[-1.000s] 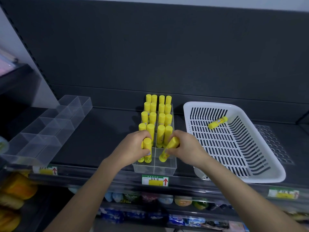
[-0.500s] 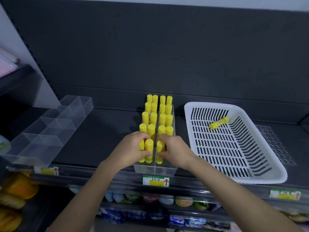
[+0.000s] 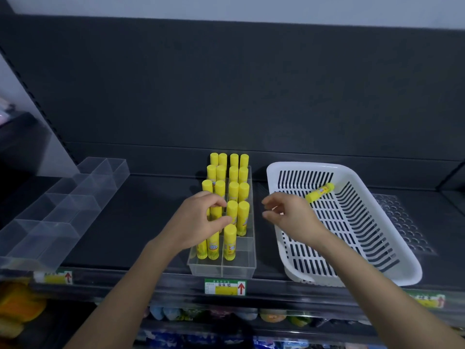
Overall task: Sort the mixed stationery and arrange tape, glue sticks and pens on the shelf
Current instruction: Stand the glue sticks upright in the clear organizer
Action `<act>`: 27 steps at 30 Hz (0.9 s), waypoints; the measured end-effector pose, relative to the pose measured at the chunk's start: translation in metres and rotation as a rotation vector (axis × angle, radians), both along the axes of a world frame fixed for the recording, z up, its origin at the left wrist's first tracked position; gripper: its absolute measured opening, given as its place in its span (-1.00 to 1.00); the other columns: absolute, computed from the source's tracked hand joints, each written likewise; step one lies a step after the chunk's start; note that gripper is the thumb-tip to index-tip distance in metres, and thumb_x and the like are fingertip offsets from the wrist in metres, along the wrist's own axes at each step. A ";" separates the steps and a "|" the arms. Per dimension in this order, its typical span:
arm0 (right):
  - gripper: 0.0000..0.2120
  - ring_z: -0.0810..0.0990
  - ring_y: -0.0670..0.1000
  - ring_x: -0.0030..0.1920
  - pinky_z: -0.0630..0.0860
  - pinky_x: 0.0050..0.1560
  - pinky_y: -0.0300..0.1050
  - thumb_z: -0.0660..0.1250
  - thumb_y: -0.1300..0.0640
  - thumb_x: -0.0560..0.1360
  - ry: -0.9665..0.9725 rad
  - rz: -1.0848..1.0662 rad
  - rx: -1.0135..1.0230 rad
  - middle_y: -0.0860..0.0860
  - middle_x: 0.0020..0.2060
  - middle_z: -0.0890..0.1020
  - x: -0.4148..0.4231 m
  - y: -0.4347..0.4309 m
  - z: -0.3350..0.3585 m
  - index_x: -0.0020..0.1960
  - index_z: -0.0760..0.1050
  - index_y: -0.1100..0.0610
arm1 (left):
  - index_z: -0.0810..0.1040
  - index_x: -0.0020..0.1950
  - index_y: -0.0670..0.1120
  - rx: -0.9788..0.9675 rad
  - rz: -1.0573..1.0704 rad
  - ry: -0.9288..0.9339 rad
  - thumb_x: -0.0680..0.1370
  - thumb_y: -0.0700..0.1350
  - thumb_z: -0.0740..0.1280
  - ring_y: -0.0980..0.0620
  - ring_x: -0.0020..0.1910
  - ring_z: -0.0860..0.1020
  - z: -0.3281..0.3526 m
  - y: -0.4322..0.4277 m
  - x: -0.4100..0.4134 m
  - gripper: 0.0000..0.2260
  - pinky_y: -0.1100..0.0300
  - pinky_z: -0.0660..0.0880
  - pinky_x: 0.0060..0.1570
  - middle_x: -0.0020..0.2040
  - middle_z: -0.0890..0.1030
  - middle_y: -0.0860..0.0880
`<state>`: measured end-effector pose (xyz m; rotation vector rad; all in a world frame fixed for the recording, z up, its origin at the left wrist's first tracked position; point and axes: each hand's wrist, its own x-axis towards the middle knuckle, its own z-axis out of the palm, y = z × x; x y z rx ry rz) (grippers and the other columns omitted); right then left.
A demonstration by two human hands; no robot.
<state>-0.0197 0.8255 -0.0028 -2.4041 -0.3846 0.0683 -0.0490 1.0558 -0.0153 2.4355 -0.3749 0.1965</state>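
While right hand (image 3: 289, 217) hovers empty | basket (image 3: 412, 272) — 1 glue stick (image 3: 320, 192)

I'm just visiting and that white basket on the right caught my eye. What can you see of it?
The white basket is a shallow rectangular tray that looks like moulded plastic, with rounded corners, a solid rim and long slots through its floor and sloping walls. It sits on the dark shelf, right of the clear organiser, turned slightly. One yellow glue stick lies on its side inside, near the far end. The right hand hovers over its left rim.
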 end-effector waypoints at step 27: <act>-0.66 0.50 0.20 0.01 0.48 -0.04 0.03 0.24 0.43 0.39 -0.345 -0.139 -0.644 0.17 -0.04 0.60 0.116 -0.086 -0.071 0.13 0.51 0.23 | 0.52 0.11 -0.02 0.040 0.256 0.063 0.53 -0.11 0.33 0.11 -0.05 0.48 -0.022 -0.012 0.024 -0.84 0.36 0.31 -0.14 -0.02 0.54 0.08</act>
